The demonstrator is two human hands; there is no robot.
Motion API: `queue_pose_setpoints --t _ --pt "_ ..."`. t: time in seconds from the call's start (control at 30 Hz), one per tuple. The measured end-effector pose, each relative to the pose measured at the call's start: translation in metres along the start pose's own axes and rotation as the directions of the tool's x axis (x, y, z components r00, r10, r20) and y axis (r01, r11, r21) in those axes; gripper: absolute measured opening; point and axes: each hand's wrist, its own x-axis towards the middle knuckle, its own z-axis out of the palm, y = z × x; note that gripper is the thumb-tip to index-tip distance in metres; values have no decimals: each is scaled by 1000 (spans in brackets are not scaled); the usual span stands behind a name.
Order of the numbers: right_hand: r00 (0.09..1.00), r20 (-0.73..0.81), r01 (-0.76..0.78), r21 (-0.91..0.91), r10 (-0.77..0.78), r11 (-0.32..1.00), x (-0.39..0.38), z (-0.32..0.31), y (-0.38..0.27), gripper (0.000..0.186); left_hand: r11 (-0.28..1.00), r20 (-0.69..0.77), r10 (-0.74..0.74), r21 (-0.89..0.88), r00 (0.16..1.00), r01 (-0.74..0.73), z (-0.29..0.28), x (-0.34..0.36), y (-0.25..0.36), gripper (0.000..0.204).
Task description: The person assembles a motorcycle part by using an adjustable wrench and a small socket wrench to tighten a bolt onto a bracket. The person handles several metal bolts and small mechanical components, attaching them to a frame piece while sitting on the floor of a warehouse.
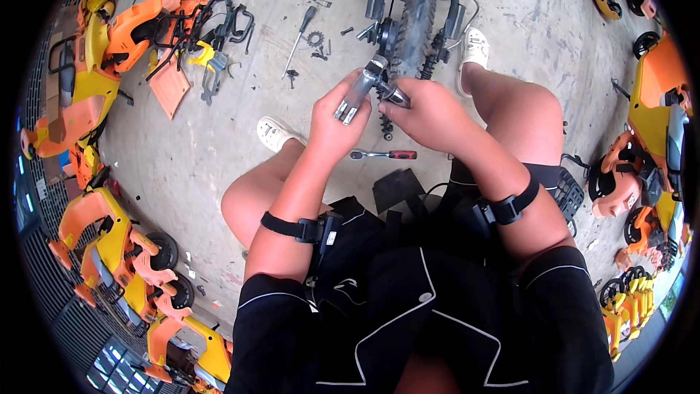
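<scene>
Head view: with your left hand (335, 115) clutching the silver metal bar (356, 95) in front of the tyre (418, 22) and your right hand (426, 115) pinching the short metal cylinder (397, 95) beside it, steady the bar and work the cylinder gently.

Brt, even light on concrete flr (186, 146), soft shadows, glare on metal pc (358, 92), fisheye bend w/ blk rim

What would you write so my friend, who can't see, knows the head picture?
A person's left hand and right hand hold silver metalwork over a grey floor. A black wheel is ahead; a ratchet and a screwdriver lie on the floor. Orange and yellow vehicles line both sides.
</scene>
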Motion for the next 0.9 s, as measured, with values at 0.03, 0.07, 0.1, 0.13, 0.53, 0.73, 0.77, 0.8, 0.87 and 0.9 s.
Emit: queue_pose_setpoints --t 0.03,0.07,0.1,0.13,0.53,0.73,0.77,0.8,0.87,0.9 --pt "992 124 -23 193 -1 981 0 -6 2 23 1000 15 26 -7 1000 -26 -2 -1 2 49" --pt "970 243 -70 376 -26 924 -1 -10 4 23 999 31 52 -14 998 -51 -5 -1 3 48" --pt "934 358 -178 499 -15 848 -2 -12 4 24 997 47 78 -21 996 -77 -8 -2 3 47" --pt "884 468 -295 595 -24 748 -4 -13 5 26 989 62 151 -23 987 -149 -12 -2 1 47" --pt "872 465 -381 447 154 810 -9 -5 -12 26 929 153 347 76 925 -361 -25 1 -3 65" --pt "947 -315 -40 -324 -68 945 -11 14 -12 14 964 -55 255 92 965 -249 1 -5 -7 53" --pt "946 -317 -32 -313 -72 949 -8 15 -10 17 965 -136 261 67 956 -254 9 -5 -4 40" --pt "945 -317 -23 -302 -78 953 -1 18 -3 20 994 -103 112 23 988 -110 10 -5 -4 42" --pt "957 -275 25 -224 -88 974 5 19 3 23 981 -26 -193 -42 981 191 11 -7 -4 47" --pt "968 -233 60 -155 -95 986 6 17 6 22 975 7 -216 -56 976 216 10 -6 -4 46"
